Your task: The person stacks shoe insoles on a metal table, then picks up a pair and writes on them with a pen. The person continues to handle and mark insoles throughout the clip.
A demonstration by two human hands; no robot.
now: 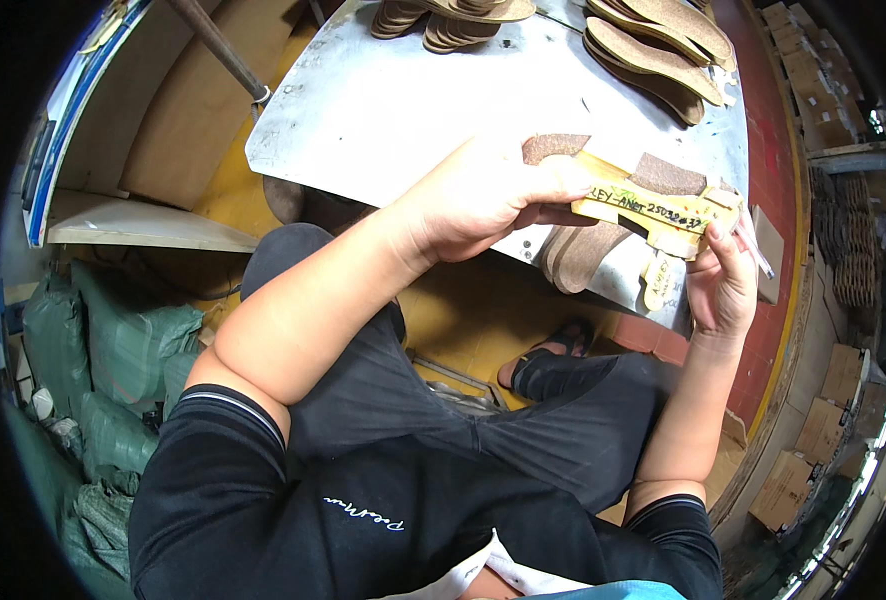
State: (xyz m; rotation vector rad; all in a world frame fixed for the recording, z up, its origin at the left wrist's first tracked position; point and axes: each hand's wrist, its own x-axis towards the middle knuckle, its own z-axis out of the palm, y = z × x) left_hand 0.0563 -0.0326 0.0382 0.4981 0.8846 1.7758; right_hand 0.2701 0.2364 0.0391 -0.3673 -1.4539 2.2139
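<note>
Above the near right part of the table I hold a yellow shaped template (623,207) with black handwriting, laid along a brown cork insole (671,176). My left hand (488,195) is closed on the left end of both, thumb on top. At the right end, my right hand (725,285) pinches the template between thumb and fingers. A slim pale pen-like stick (760,252) juts out beside the right fingers; how it is held is hidden. Below lie several stacked cork insoles (583,257) and a small yellow template piece (654,283) at the table's edge.
The pale metal table (363,130) bears more insole stacks at the back (463,25) and back right (653,60). Green sacks (113,340) fill the left floor beside a wooden shelf (113,222). Cardboard boxes (833,400) stand along the right. My knees are under the table edge.
</note>
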